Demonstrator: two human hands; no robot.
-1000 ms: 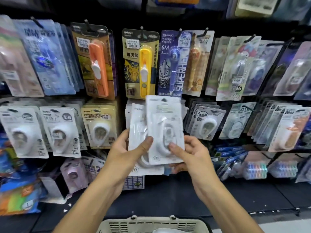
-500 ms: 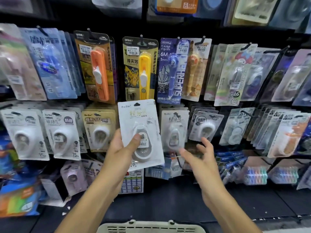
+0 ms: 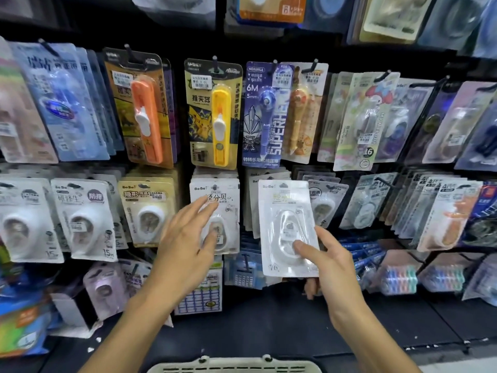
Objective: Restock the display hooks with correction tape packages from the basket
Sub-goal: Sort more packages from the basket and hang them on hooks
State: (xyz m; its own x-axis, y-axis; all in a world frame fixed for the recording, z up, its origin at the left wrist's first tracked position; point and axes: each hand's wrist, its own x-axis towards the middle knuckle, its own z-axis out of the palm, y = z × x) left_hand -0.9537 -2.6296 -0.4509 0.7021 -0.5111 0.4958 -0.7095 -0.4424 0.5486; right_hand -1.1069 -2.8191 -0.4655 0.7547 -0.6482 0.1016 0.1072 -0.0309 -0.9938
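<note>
A white correction tape package (image 3: 285, 211) is pinched at its lower right corner by my right hand (image 3: 326, 267), thumb on the front; its top sits against the stack on the hook right of centre. Whether it hangs on the hook I cannot tell. Another white package (image 3: 220, 195) hangs on the centre hook in the lower row. My left hand (image 3: 185, 243) is spread open in front of it, fingertips at its face, holding nothing. Only the rim of the pale basket (image 3: 234, 366) shows at the bottom edge.
Hooks full of carded stationery cover the black wall: orange clip pusher (image 3: 148, 117) and yellow clip pusher (image 3: 222, 125) above, white tape packs (image 3: 83, 224) to the left, angled rows (image 3: 443, 211) to the right. A dark shelf (image 3: 269, 319) runs below.
My left hand has let go of its package, which now hangs on the centre hook. My right hand, open half a second ago, has closed on the package right of centre.
</note>
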